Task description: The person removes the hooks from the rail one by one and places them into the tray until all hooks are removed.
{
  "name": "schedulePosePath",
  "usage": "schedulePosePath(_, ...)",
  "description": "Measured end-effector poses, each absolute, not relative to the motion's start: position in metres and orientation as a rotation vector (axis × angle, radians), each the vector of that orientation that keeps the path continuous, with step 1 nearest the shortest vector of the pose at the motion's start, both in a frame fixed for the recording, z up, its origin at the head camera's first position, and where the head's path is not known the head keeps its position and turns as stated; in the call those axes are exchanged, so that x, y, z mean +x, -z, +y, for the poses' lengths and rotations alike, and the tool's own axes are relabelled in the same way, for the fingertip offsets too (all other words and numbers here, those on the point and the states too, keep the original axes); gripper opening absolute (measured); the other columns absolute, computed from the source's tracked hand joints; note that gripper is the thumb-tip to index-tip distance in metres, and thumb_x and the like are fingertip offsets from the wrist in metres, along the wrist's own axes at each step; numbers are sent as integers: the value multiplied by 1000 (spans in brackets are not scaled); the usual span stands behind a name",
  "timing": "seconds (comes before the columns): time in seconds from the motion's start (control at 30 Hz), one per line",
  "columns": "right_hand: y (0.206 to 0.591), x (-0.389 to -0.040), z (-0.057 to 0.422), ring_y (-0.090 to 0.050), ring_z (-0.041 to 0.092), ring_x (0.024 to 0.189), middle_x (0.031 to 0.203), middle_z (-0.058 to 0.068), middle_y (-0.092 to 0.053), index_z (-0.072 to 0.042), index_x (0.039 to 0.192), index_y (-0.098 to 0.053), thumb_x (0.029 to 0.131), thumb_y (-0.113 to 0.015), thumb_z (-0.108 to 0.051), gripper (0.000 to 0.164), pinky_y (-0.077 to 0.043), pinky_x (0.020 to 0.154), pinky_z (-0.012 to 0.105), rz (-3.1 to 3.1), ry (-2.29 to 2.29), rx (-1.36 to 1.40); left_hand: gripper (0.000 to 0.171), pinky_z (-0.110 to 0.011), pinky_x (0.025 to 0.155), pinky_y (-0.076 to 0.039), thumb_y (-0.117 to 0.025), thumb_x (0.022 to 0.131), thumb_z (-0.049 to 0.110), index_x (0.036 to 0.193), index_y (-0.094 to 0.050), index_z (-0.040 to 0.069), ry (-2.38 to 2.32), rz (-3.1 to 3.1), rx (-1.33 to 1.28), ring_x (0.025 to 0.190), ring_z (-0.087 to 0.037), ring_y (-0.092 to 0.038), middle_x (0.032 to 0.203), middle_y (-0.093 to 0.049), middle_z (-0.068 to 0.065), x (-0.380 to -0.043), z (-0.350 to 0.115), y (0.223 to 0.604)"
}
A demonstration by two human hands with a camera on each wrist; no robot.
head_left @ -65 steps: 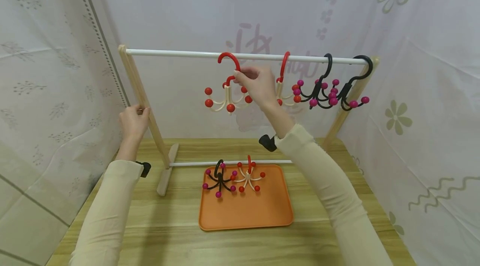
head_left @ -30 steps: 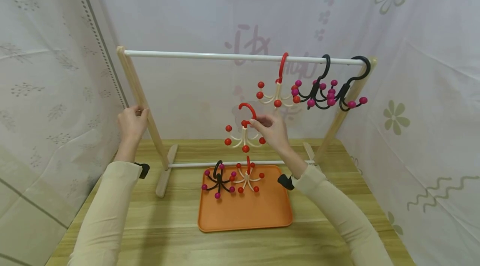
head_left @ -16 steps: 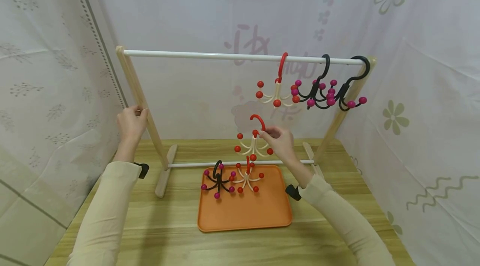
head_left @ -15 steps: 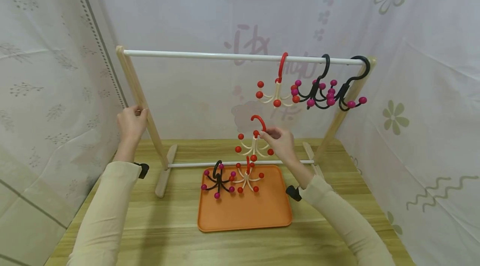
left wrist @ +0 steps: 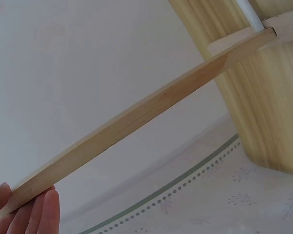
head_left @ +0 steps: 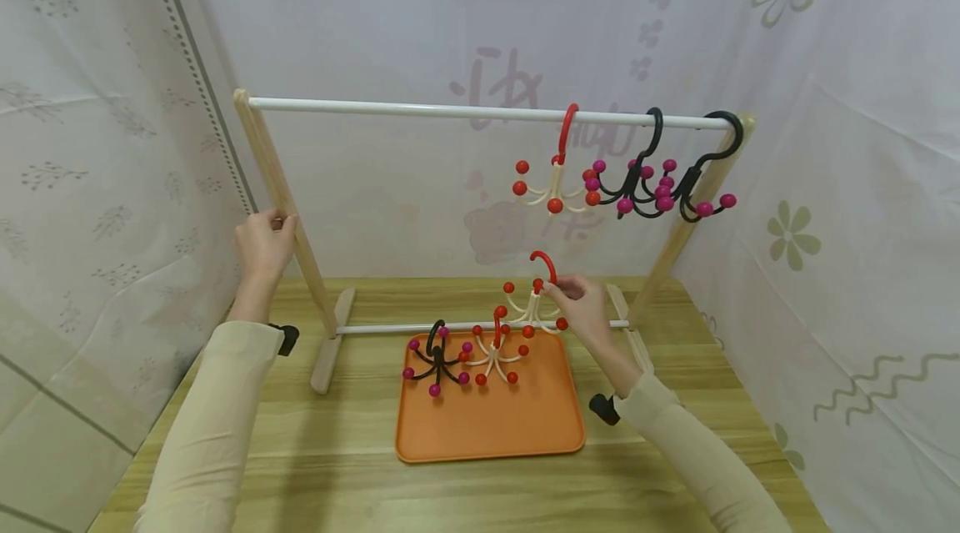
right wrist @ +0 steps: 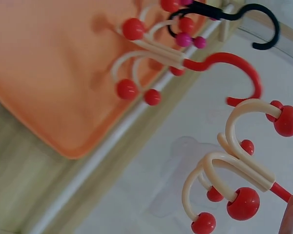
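Note:
My right hand (head_left: 583, 308) pinches the red hook of a cream multi-arm hanger (head_left: 532, 309) with red balls. That hanger hangs above the back right of the orange tray (head_left: 495, 433), and its arms show large in the right wrist view. On the tray a black hanger (head_left: 438, 359) with magenta balls stands beside another cream hanger (head_left: 492, 359), hooks upward. My left hand (head_left: 266, 248) grips the left wooden post (head_left: 273, 174) of the rack; its thumb and fingers lie on either side of the post in the left wrist view.
The rack's white top bar (head_left: 405, 109) bears a cream hanger with a red hook (head_left: 557, 174) and two black ones (head_left: 633, 178) toward its right end. A lower white bar (head_left: 375, 329) runs behind the tray. Patterned curtains (head_left: 847, 183) enclose the wooden table (head_left: 360, 483).
The cream hanger in my right hand has come away from the top bar, moving down and to the right toward the tray's back edge. My left hand has stayed on the post.

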State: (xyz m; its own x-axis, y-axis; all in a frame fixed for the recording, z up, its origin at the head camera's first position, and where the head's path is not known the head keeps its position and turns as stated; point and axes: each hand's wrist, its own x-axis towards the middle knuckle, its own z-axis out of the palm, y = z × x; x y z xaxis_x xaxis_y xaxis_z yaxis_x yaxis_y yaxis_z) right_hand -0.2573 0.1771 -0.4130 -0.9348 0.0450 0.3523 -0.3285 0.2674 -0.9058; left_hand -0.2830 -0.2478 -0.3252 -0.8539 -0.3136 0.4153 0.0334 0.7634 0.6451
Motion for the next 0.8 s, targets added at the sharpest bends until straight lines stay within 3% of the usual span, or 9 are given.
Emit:
schedulePosePath(0.13,450,-269,194,-60,25,73,81,10,-65,-7,90,-66,77,-69,-25,23,-43,54,35,-2199,-1738,262,34,-48,72,-42,-43,93,20,99,-59,-10,918,-2451,218,87,-40,-54,95,-59,-28,-283,-247,325)
schedulePosePath(0.2,462,-271,200,-61,20,71,80,8,-66,-8,89,-66,76,-69,-28,24,-43,52,32,-2178,-1731,274,34,-47,71,-42,-43,93,20,99,-59,-10,916,-2453,221,86,-40,-54,95,-59,-28,-282,-247,324)
schedulePosePath(0.43,459,-250,201,-62,25,68,77,15,-65,2,86,-64,79,-66,-11,15,-48,53,34,-2251,-1620,297,34,-47,69,-44,-42,93,19,100,-59,-10,912,-2457,225,85,-40,-55,96,-59,-28,-283,-247,324)
schedulePosePath(0.5,481,-257,209,-62,24,69,79,15,-65,1,88,-65,80,-66,-13,17,-48,54,33,-2246,-1651,335,33,-47,69,-44,-43,93,19,100,-59,-10,908,-2453,229,85,-40,-55,96,-59,-28,-283,-247,324)
schedulePosePath(0.63,512,-264,217,-61,20,72,82,7,-65,-10,91,-65,81,-64,-29,21,-42,46,46,-2363,-1573,260,32,-46,69,-44,-43,93,18,99,-59,-9,910,-2448,232,85,-39,-55,96,-59,-28,-284,-246,324)
schedulePosePath(0.73,510,-255,212,-61,26,72,80,8,-65,-9,89,-65,80,-65,-30,23,-43,46,47,-2386,-1540,217,33,-47,71,-43,-43,93,19,100,-59,-9,910,-2450,232,87,-40,-55,97,-59,-28,-284,-247,324)
schedulePosePath(0.8,508,-249,209,-61,29,70,77,11,-64,-4,87,-65,80,-66,-23,21,-46,47,39,-2345,-1571,242,34,-48,72,-43,-43,93,20,100,-59,-9,907,-2454,231,89,-40,-54,97,-59,-28,-284,-247,325)
